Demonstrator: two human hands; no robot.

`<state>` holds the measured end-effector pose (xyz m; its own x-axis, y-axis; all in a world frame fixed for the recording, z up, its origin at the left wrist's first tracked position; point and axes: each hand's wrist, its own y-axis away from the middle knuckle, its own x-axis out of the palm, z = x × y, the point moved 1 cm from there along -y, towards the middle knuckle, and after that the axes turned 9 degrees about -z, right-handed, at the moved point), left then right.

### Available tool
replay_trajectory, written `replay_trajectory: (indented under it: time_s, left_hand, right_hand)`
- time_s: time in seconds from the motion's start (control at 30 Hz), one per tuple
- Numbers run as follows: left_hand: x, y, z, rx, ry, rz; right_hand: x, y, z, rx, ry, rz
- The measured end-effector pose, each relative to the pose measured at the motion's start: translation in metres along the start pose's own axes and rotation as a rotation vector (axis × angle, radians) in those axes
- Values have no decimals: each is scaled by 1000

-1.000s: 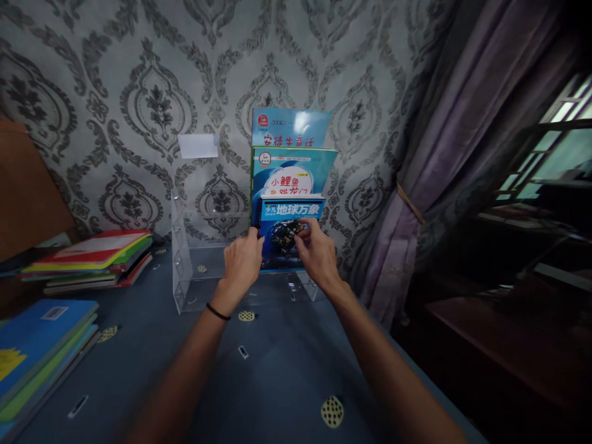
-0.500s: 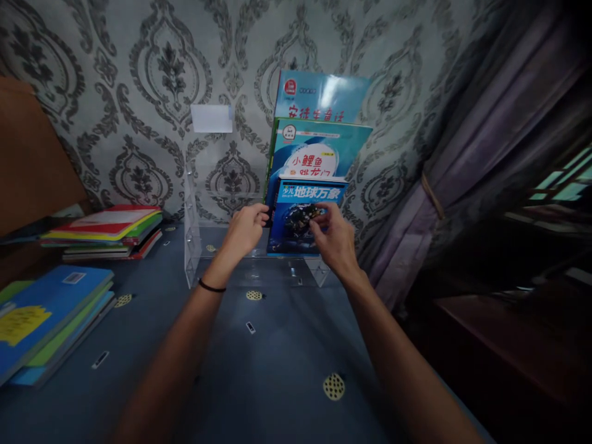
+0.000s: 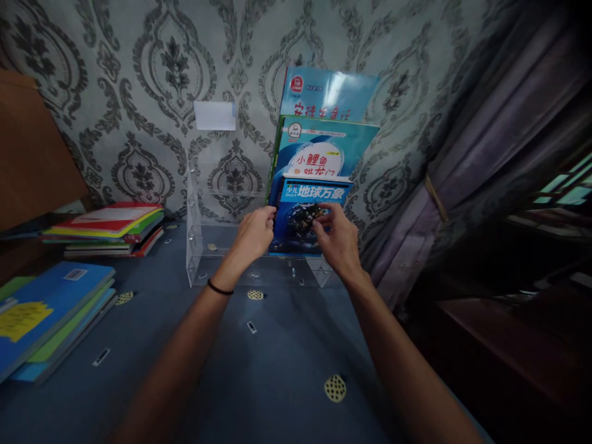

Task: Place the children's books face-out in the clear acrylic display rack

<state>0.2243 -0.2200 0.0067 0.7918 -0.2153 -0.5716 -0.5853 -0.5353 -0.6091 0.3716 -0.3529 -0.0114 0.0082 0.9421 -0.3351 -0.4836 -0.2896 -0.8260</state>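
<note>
A small book with a dark blue cover and a globe picture (image 3: 296, 237) stands upright, leaning back, on the front tier of a clear acrylic stand (image 3: 192, 237). My left hand (image 3: 255, 233), a black band at its wrist, is closed at the book's left edge. Bent over the right part of its cover is my right hand (image 3: 340, 237), thumb and forefinger curved against the book; its other fingers are partly hidden. Behind rise a teal book (image 3: 358, 145) and, higher still, a light blue book (image 3: 349, 92).
A white label (image 3: 215, 116) shows at the stand's upper left. Two book stacks lie on the left: a red-topped one (image 3: 108, 216) and a nearer blue-topped one (image 3: 86, 293). The blue tablecloth (image 3: 222, 388) has pineapple prints. A tied purple curtain (image 3: 462, 160) hangs on the right.
My left hand has moved right and closed at the blue book's left edge; earlier its fingers were looser and slightly apart from it. My right hand keeps nearly the same pose.
</note>
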Motion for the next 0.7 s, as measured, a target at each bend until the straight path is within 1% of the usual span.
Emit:
replay_trajectory:
  time_s: [0.1,0.2,0.27,0.37,0.43,0.7]
  left_hand:
    - [0,4,-5,12,-62,-17]
    - [2,9,-11,34,-97,-35]
    - [3,12,-13,49,-109,-44]
    - [6,14,-14,55,-115,-48]
    - [7,14,-14,52,-116,-51]
    - [10,16,-16,54,-142,-70]
  right_hand:
    - [-1,-1,-6,4,0,-38]
    - [-3,-2,-16,13,37,-182]
    - [-4,-3,-21,-12,49,-246]
    - [-4,-5,-26,-41,-8,-223]
    - [-4,-5,-28,-20,-49,-202]
    - [-3,-7,-29,-2,-58,-232]
